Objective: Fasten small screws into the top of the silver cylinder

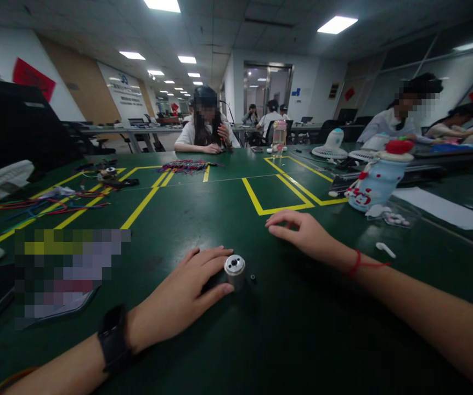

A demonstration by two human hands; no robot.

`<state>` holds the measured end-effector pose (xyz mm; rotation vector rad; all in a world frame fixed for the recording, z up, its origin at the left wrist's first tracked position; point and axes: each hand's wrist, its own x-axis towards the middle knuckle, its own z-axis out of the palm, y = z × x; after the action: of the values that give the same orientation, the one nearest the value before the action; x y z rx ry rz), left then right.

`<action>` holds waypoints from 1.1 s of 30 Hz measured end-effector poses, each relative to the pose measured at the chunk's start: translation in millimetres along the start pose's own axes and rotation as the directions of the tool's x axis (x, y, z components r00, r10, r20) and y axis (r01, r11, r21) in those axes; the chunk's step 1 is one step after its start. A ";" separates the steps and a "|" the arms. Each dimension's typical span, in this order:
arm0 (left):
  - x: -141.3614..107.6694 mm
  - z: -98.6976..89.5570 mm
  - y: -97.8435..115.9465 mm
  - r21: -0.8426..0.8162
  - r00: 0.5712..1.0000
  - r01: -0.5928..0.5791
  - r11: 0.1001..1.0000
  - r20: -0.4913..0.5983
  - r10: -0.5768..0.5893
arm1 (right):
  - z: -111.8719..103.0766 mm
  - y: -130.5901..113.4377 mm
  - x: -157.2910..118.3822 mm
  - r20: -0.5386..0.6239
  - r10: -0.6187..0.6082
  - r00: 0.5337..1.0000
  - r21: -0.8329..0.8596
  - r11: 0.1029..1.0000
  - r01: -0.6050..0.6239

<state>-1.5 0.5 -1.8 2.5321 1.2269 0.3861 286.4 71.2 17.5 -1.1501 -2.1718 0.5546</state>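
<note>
A small silver metal cylinder [235, 265], which looks like a small motor, stands upright on the green table [170, 362]. Its round top face has a few dark holes. My left hand [195, 282], with a black watch on the wrist, grips it from the left, thumb in front and fingers behind. Just to the right of the cylinder lies a tiny dark ring-like part [253, 277]. Farther right and forward, my right hand [302, 229] hovers over or rests on the table, thumb and index fingertips close together. Whatever they may pinch is too small to see.
Loose wires [187, 166] lie at the back, others [67, 200] at left. A blurred phone-like object [67, 280] lies left of my left arm. A blue bottle [378, 178], white earbud [385, 250] and paper [446, 207] are at right. A person [206, 126] sits opposite.
</note>
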 end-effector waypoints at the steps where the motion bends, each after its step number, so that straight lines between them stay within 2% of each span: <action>1: 0.0 -0.1 0.0 -0.002 1.000 0.000 1.000 0.000 0.000 | -5.4 12.3 3.2 -0.056 0.034 0.998 -0.101 0.994 -0.039; 2: 0.0 -0.2 0.0 -0.004 1.000 0.000 1.000 0.000 0.000 | -10.4 25.0 5.8 -0.082 0.048 0.995 -0.223 0.973 -0.065; 5: 0.0 0.0 -0.3 -0.013 1.000 -0.002 1.000 -0.003 0.002 | -20.5 57.9 9.3 -0.120 0.082 0.989 -0.328 0.937 -0.117; 7: 0.0 0.3 -0.6 -0.021 1.000 -0.006 1.000 -0.008 0.006 | -22.1 69.2 8.7 -0.131 0.091 0.987 -0.363 0.922 -0.133; 9: 0.1 0.7 -0.9 -0.022 1.000 -0.011 1.000 -0.015 0.010 | -20.3 69.9 6.9 -0.132 0.090 0.987 -0.398 0.908 -0.136; 13: 0.2 0.5 -0.6 -0.016 0.999 -0.019 1.000 -0.028 0.018 | -10.3 43.7 1.6 -0.113 0.074 0.991 -0.433 0.894 -0.117; 15: 0.1 0.0 -0.1 -0.014 0.999 -0.022 1.000 -0.030 0.022 | -2.7 20.7 -2.3 -0.055 0.017 0.998 -0.405 0.914 -0.038; 16: 0.1 -0.3 0.2 -0.011 0.999 -0.023 1.000 -0.030 0.022 | 1.5 8.4 -4.6 0.027 -0.065 0.997 -0.341 0.938 0.071; 18: 0.1 -0.5 0.6 -0.004 0.999 -0.020 1.000 -0.025 0.020 | 9.8 -14.2 -9.2 0.183 -0.198 0.963 -0.188 0.955 0.231; 21: 0.3 0.3 0.5 0.007 1.000 -0.017 1.000 -0.016 0.017 | 19.7 -35.5 -13.8 0.287 -0.264 0.921 -0.130 0.942 0.310; 23: 0.5 0.9 0.3 0.011 1.000 -0.020 1.000 -0.017 0.020 | 23.7 -41.8 -14.3 0.262 -0.262 0.929 -0.112 0.947 0.299; 26: 0.7 1.0 0.7 0.011 0.999 -0.028 1.000 -0.022 0.028 | 26.8 -49.5 -12.2 0.091 -0.264 0.960 -0.047 0.962 0.269; 28: 0.6 0.5 1.5 0.010 0.999 -0.039 0.999 -0.031 0.039 | 28.6 -56.8 -10.4 -0.018 -0.272 0.962 -0.019 0.962 0.271; 30: 0.5 -0.1 2.3 0.008 0.998 -0.053 0.999 -0.046 0.053 | 30.8 -64.1 -9.3 -0.053 -0.277 0.959 -0.015 0.961 0.277; 33: 0.5 -0.3 2.6 0.011 0.997 -0.057 0.998 -0.054 0.058 | 33.9 -70.4 -9.1 -0.038 -0.269 0.962 -0.018 0.963 0.269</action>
<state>0.6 -0.6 -0.5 2.5858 1.1801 0.4661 226.0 23.3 33.0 -0.8442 -2.2514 0.3947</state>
